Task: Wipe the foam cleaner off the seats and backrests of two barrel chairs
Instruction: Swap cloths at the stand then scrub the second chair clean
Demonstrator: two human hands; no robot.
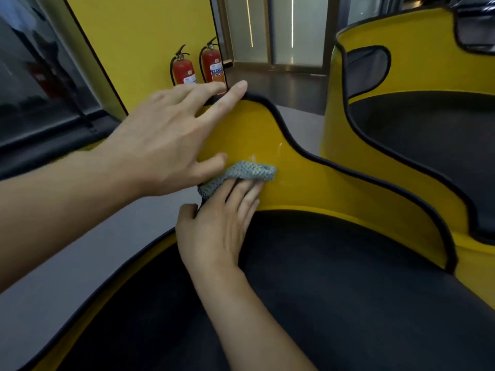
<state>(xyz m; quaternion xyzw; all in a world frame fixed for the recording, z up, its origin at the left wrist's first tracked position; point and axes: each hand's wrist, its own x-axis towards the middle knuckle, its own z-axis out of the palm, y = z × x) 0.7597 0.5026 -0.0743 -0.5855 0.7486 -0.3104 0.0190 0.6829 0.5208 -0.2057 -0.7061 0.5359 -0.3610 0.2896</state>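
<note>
The near barrel chair has a yellow backrest (308, 180) with black rim trim and a black seat (334, 290). My right hand (214, 226) presses a grey knitted cloth (241, 172) flat against the inside of that backrest, just above the seat, its fingers straight over the cloth. My left hand (166, 140) rests with straight fingers on the backrest's top rim, its thumb next to the cloth. Faint white streaks of foam (253, 158) show just above the cloth. A second yellow barrel chair (401, 76) with a black seat (442, 145) stands to the right.
Two red fire extinguishers (184, 69) stand on the floor against a yellow wall (139, 44) beyond the near chair. Glass doors (281, 30) lie further back. A dark window (34, 76) with a black ledge runs along the left. Grey floor (67, 250) lies around both chairs.
</note>
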